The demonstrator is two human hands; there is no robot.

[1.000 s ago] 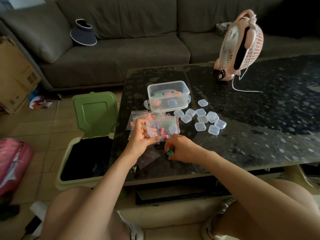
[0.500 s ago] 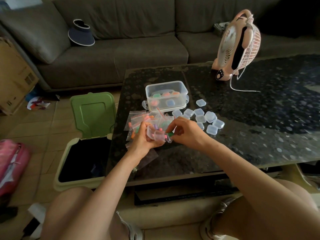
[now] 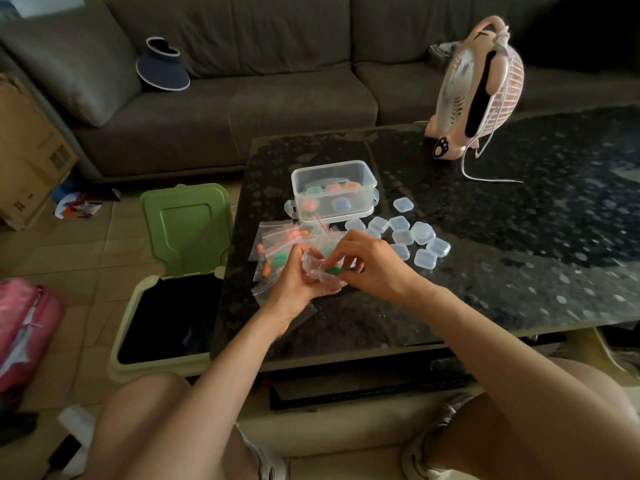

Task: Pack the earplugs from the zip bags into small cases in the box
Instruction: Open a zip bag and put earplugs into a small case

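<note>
Grey sofa (image 3: 249, 105) runs along the back. Dark speckled table (image 3: 519, 271) stands in front of it. Open bin (image 3: 124, 362) on the floor at the table's left edge, green lid tipped back. Pink fan (image 3: 460, 81) upright at the table's far side, cord trailing to its right.

Clear box (image 3: 329, 166) sits on the left part of the table, lid off, with several filled cases inside showing green, orange and blue. Zip bags (image 3: 280, 233) lie overlapping just in front of the box and to its left, with orange and green earplugs inside. Empty cases (image 3: 422, 232) cluster to the right of the box, closed, some touching.

Both forearms reach in from below and meet over the bags. Left hand (image 3: 294, 285): palm up, fingers curled round one open clear case (image 3: 311, 266). Right hand (image 3: 374, 268): knuckles up, fingers bent, thumb and fingertips pinching a green earplug (image 3: 333, 271) at the case's edge. Whether the earplug touches the case: cannot tell.
</note>
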